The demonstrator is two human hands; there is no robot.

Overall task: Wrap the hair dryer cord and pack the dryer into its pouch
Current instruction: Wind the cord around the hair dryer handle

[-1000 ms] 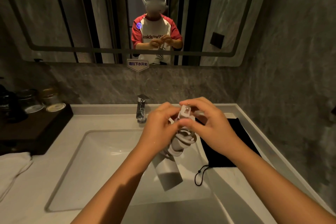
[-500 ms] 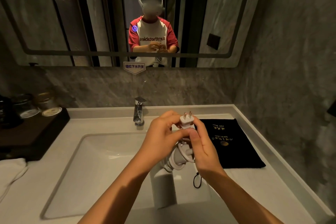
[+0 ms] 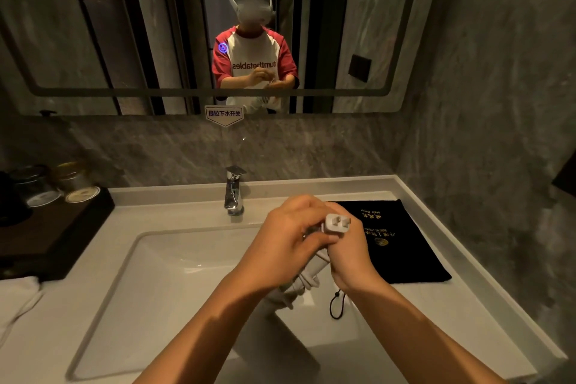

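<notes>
Over the right side of the sink I hold a white hair dryer (image 3: 307,279) with its cord coiled around the handle. My left hand (image 3: 288,238) grips the white plug (image 3: 338,223) and the cord end, prongs pointing to the right. My right hand (image 3: 352,254) is wrapped around the coiled cord and handle just below the plug. Most of the dryer body is hidden beneath my hands and forearm. The black pouch (image 3: 396,246) with gold lettering lies flat on the counter to the right, its drawstring (image 3: 338,305) trailing toward me.
A white basin (image 3: 162,284) with a chrome faucet (image 3: 233,192) sits in front of me. A dark tray (image 3: 53,227) with jars stands at the left, a white towel (image 3: 15,299) below it. The mirror (image 3: 218,25) and stone walls close in behind and right.
The plug has turned from prongs-up to prongs pointing right. My right hand has slid lower around the coiled cord, uncovering more of the pouch. My view has shifted slightly left.
</notes>
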